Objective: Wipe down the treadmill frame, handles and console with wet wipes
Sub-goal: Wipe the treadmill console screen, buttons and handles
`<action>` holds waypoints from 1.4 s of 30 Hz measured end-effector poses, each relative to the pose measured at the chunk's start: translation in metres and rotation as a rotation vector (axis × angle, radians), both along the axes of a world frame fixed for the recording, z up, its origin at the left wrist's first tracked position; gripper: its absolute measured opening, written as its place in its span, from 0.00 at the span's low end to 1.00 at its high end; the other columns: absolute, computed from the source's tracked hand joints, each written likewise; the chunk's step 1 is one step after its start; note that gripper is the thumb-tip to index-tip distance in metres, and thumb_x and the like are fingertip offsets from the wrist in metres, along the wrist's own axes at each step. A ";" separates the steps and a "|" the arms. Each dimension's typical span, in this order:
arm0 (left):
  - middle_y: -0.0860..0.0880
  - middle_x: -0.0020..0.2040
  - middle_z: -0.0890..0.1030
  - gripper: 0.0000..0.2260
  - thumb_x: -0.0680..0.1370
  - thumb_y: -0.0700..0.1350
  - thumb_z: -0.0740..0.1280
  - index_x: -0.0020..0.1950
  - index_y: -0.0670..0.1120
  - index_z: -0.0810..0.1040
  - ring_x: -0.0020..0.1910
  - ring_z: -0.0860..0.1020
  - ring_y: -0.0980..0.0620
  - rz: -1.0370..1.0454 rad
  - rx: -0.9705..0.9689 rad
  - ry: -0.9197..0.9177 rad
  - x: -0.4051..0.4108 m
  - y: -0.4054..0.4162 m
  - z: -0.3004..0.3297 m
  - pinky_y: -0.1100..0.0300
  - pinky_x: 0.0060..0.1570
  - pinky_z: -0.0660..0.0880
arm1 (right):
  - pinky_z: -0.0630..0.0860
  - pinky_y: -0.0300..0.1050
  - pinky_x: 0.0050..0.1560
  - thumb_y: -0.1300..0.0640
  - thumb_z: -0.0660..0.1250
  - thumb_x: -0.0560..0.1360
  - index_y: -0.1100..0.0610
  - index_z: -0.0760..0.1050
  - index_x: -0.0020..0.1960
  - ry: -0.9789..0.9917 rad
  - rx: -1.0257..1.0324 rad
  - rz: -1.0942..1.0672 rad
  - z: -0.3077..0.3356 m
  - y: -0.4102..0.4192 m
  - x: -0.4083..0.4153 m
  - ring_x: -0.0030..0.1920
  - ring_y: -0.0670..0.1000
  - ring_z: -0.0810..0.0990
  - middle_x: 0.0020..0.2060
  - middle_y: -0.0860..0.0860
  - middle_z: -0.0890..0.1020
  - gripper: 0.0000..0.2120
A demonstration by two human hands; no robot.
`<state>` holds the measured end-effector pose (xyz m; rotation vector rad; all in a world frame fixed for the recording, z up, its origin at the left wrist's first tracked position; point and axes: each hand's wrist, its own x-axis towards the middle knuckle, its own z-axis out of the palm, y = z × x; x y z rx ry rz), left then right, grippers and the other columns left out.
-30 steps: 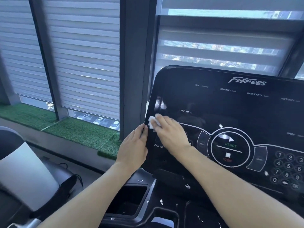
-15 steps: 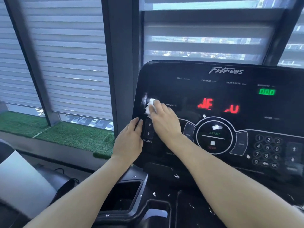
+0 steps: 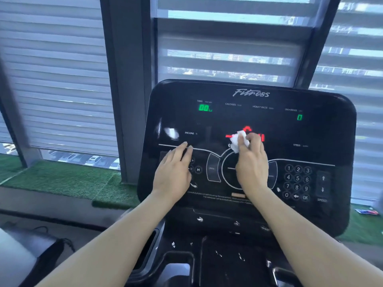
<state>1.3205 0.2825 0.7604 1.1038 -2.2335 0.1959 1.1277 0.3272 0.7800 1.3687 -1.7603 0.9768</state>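
On console (image 3: 246, 112) centre, R hand (image 3: 251, 164) pinches wipe (image 3: 238, 141), fingers curled round it, over red readout. L hand (image 3: 173, 170) flat, fingers straight and together, on incline btns. Risk: either hand's pressure triggers btns, belt starts or incline shifts. Vs earlier frame: wipe was at left edge, L hand gripped console side; green digits now lit.

head cam | forward-down | close above console (image 3: 248, 112)
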 end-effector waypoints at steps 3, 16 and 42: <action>0.49 0.76 0.59 0.27 0.77 0.41 0.61 0.76 0.46 0.59 0.73 0.62 0.50 -0.006 -0.015 -0.001 0.001 -0.002 -0.002 0.58 0.70 0.60 | 0.74 0.49 0.37 0.78 0.69 0.58 0.67 0.75 0.60 -0.078 -0.044 -0.068 -0.002 -0.004 0.008 0.42 0.62 0.77 0.51 0.64 0.77 0.30; 0.44 0.72 0.68 0.27 0.72 0.38 0.67 0.72 0.42 0.68 0.69 0.69 0.45 0.018 -0.041 -0.045 0.000 -0.002 -0.002 0.53 0.66 0.67 | 0.75 0.45 0.39 0.68 0.69 0.67 0.63 0.78 0.57 0.072 0.033 0.083 0.001 -0.010 0.019 0.42 0.56 0.77 0.51 0.58 0.79 0.18; 0.45 0.75 0.61 0.26 0.76 0.40 0.63 0.75 0.42 0.62 0.73 0.63 0.47 0.066 0.025 -0.048 -0.010 0.003 -0.002 0.49 0.67 0.68 | 0.75 0.47 0.42 0.69 0.63 0.63 0.61 0.80 0.52 0.251 0.014 0.023 -0.004 0.015 -0.016 0.41 0.58 0.78 0.47 0.57 0.78 0.19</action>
